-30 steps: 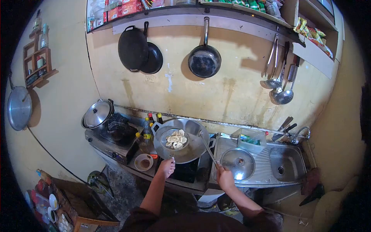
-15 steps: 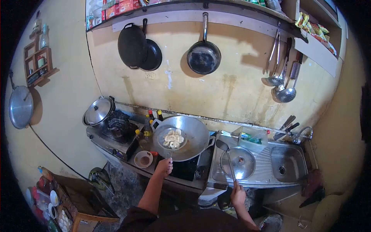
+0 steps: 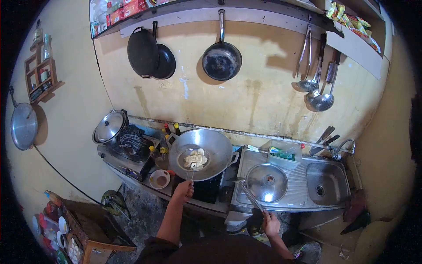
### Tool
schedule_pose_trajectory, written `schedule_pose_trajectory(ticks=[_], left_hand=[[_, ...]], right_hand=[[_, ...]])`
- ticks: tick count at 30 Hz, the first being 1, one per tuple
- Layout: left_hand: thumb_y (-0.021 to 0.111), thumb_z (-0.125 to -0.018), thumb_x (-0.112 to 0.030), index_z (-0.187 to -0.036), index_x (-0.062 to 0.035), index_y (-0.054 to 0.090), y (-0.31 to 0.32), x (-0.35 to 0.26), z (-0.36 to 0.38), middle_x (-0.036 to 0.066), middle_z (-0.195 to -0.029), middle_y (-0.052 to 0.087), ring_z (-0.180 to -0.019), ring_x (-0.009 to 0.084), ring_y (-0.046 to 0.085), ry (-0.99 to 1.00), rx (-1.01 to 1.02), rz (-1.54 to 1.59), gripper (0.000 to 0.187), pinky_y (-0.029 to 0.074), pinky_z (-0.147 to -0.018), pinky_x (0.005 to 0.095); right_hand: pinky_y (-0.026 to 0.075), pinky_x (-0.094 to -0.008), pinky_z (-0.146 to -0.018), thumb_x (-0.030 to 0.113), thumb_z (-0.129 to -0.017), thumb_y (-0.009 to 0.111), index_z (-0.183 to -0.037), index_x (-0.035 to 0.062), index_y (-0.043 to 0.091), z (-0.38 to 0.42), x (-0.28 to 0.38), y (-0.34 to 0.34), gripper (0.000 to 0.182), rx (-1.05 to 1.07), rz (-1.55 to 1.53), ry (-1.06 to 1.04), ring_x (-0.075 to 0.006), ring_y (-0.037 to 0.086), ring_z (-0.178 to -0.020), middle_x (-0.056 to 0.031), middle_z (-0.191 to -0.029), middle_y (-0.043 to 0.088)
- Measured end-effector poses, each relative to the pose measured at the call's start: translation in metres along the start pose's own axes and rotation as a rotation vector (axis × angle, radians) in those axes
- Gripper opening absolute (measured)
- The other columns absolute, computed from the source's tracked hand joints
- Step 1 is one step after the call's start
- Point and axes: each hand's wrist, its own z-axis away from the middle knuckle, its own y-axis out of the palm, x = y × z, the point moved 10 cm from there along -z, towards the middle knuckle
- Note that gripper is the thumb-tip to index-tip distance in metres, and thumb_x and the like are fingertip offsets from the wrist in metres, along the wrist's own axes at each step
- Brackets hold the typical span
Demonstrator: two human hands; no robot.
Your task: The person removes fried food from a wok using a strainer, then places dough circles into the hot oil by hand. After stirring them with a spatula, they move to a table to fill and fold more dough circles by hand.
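Observation:
My left hand [image 3: 183, 192] is closed round the handle of a strainer [image 3: 189, 175], whose bowl is down in a large metal wok [image 3: 218, 147]. Pale, rounded pieces of food [image 3: 196, 159] lie together in the strainer. On the right, my right hand [image 3: 271, 223] grips the long handle of a metal ladle [image 3: 251, 195]. The ladle's head points toward the wok, near the left edge of the sink counter, beside a round metal lid [image 3: 267, 182]. Left of the strainer handle stands a small white bowl [image 3: 159, 179] with brownish contents.
A lidded pot [image 3: 110, 126] stands on the stove at the left, with bottles [image 3: 163, 148] beside the wok. A sink [image 3: 327, 185] and a plastic container [image 3: 283, 155] are at the right. Pans [image 3: 222, 61] and ladles [image 3: 321, 102] hang on the wall.
The strainer has gone lower in the wok and its food has slid together toward the handle side. The ladle's head has swung left and down, off the lid. The view has shifted slightly.

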Motion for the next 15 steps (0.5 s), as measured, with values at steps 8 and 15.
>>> schedule_pose_trajectory(ticks=[8,15], left_hand=[[0.049,-0.084,-0.022,-0.067,-0.0127,0.043,0.015,-0.032,0.011,-0.006,-0.052,0.032,-0.039,0.0050,0.029,0.126,0.073,0.110,0.020,0.021,-0.033,0.0190],[0.049,-0.084,-0.022,-0.068,-0.0130,0.042,-0.004,0.033,0.010,-0.006,-0.052,0.031,-0.040,0.0040,0.027,-0.054,-0.027,0.044,0.020,0.019,-0.033,0.0193]], right_hand=[[0.047,-0.0387,-0.058,0.011,-0.071,0.059,-0.097,0.0167,0.063,-0.009,-0.035,0.007,0.027,-0.005,0.013,-0.105,-0.0293,0.056,-0.074,-0.0099,-0.079,0.055],[0.044,-0.0389,-0.063,0.007,-0.067,0.062,-0.089,0.0113,0.066,-0.023,-0.080,0.008,0.023,-0.103,-0.047,-0.105,-0.0280,0.054,-0.072,-0.0087,-0.079,0.056]])
